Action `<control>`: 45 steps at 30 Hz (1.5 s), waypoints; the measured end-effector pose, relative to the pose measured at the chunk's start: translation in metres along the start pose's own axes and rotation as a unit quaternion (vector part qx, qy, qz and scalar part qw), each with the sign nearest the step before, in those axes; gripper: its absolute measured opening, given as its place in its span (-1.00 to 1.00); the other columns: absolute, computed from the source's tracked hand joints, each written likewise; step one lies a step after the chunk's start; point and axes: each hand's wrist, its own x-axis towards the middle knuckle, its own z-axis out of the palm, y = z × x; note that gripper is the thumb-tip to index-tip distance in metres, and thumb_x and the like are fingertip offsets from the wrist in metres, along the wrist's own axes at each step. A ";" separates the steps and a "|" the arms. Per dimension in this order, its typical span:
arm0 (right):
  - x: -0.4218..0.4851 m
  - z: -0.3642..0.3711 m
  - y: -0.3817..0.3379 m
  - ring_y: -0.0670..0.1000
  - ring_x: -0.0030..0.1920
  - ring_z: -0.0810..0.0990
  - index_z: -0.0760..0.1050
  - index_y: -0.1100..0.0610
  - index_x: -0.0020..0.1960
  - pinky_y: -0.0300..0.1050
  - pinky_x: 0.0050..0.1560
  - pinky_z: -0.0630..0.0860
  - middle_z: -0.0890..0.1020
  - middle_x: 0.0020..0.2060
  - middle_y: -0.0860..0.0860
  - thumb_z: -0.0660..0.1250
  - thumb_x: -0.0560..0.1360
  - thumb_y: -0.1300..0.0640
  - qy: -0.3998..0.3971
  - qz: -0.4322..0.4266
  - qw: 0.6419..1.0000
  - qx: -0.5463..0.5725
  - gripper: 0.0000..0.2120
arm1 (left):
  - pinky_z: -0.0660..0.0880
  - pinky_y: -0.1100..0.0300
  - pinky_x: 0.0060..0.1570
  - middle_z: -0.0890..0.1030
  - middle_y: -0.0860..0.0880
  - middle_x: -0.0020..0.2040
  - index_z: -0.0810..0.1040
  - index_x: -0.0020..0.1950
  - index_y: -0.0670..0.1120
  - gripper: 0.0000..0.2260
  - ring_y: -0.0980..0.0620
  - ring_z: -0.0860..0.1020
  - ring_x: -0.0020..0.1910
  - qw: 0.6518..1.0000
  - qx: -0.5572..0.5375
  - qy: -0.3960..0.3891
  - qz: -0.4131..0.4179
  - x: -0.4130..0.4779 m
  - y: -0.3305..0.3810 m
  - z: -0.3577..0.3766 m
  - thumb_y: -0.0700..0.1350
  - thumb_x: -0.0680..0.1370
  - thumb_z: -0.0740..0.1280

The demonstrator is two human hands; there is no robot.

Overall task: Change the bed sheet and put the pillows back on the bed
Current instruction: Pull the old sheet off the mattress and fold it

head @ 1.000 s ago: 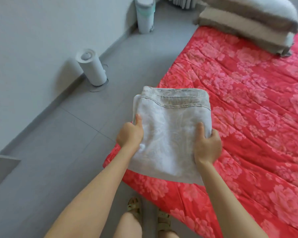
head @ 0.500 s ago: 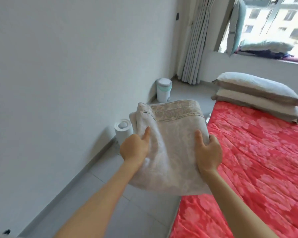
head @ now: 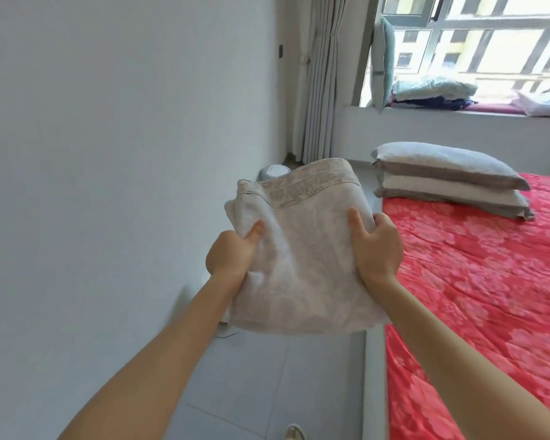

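Sheet [head: 302, 249], folded, sits between your left hand [head: 232, 260] and right hand [head: 378, 249], fingers clamped on both edges. You've lifted it off the bed [head: 489, 281] and looked up; pillows [head: 448, 179] at two o'clock need clearing before you spread it.

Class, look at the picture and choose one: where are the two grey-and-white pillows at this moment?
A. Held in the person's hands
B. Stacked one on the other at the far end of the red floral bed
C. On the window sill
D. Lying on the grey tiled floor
B: the two grey-and-white pillows lie stacked at the far end of the red floral bed, while both hands hold a folded pale beige sheet.
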 end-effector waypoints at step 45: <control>1.126 0.365 0.247 0.14 -0.25 0.51 0.44 0.20 -0.17 -0.06 -0.22 0.35 0.51 -0.37 0.00 0.22 0.54 -0.17 0.224 0.144 0.964 -0.012 -0.59 | 0.35 0.17 -0.34 0.61 -0.04 -0.26 0.57 -0.19 -0.17 -0.44 -0.07 0.55 -0.23 0.955 0.016 -0.165 0.245 0.987 0.670 0.568 0.30 0.55 0.11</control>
